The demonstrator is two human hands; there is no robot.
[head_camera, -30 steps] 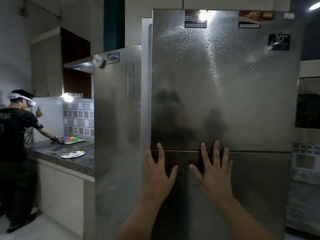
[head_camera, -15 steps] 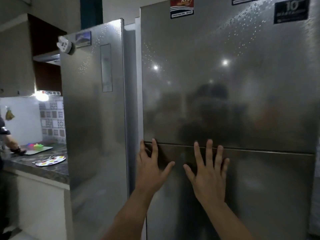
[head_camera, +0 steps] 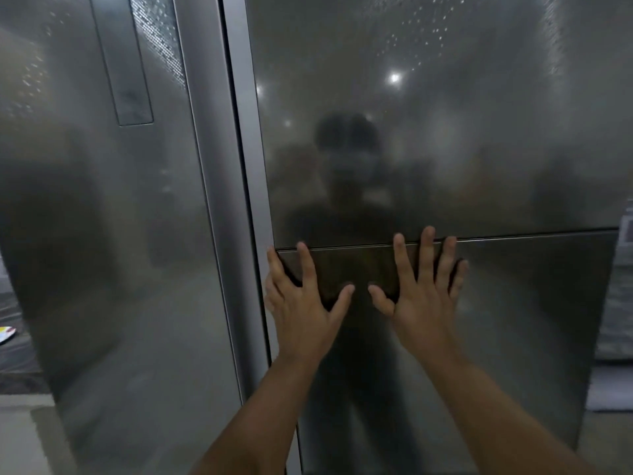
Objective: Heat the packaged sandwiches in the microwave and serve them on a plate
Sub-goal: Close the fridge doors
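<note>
A tall steel fridge fills the view, with its upper door (head_camera: pixel 445 149) above a horizontal seam and its lower door (head_camera: pixel 513 320) below it; both doors are shut. My left hand (head_camera: pixel 303 303) lies flat with fingers spread at the lower door's top left corner, its outer fingers reaching past the door's left edge. My right hand (head_camera: pixel 424 293) lies flat beside it, fingertips touching the seam. Neither hand holds anything. No sandwiches, microwave or plate are in view.
A second steel fridge (head_camera: pixel 102 217) stands close on the left, with a narrow gap between the two. A dark stone counter (head_camera: pixel 17 365) with a colourful plate edge (head_camera: pixel 5 334) shows at the far left. A patterned surface (head_camera: pixel 621 296) shows at the right edge.
The view has come much closer to the fridge and tilted down. The person at the counter has left the view. My hands remain flat near the seam, the left nearer the door edge.
</note>
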